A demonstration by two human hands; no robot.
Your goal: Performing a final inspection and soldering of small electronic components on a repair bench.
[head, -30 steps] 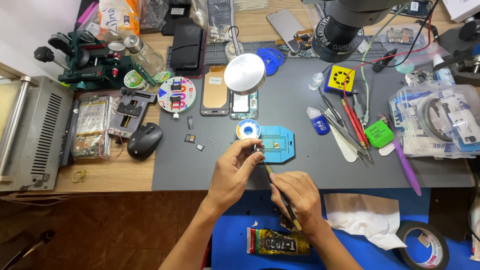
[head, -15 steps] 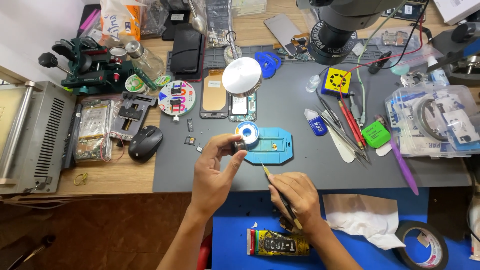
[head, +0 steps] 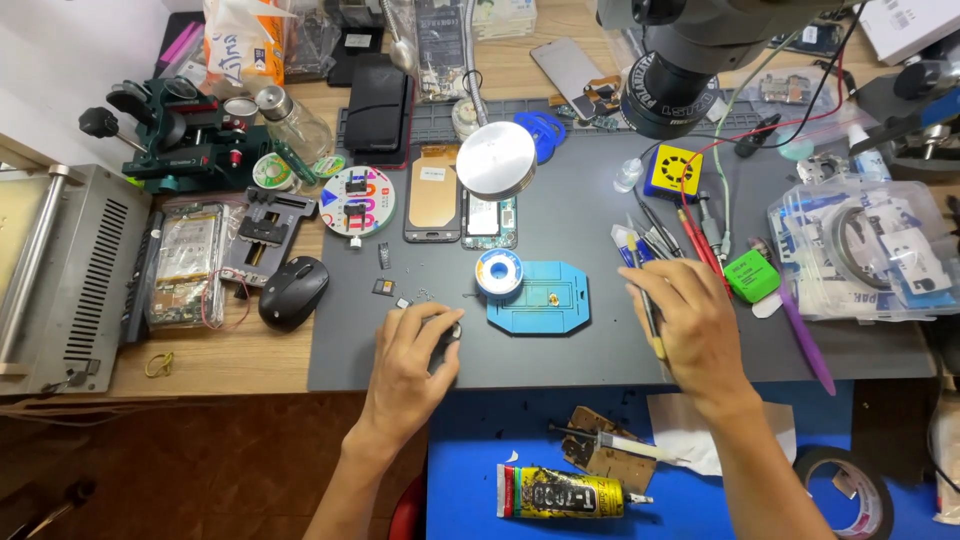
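A glue tube [head: 560, 492] lies nearest. Left hand [head: 415, 365] curls, pinching a small part on the grey mat [head: 560, 215]. Right hand [head: 690, 325], at three o'clock, grips a thin tool [head: 645, 310]. Beyond sits a blue holder [head: 540, 297].

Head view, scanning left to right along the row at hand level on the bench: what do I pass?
Grey metal machine → black mouse → left hand → blue fixture plate → right hand → purple tool.
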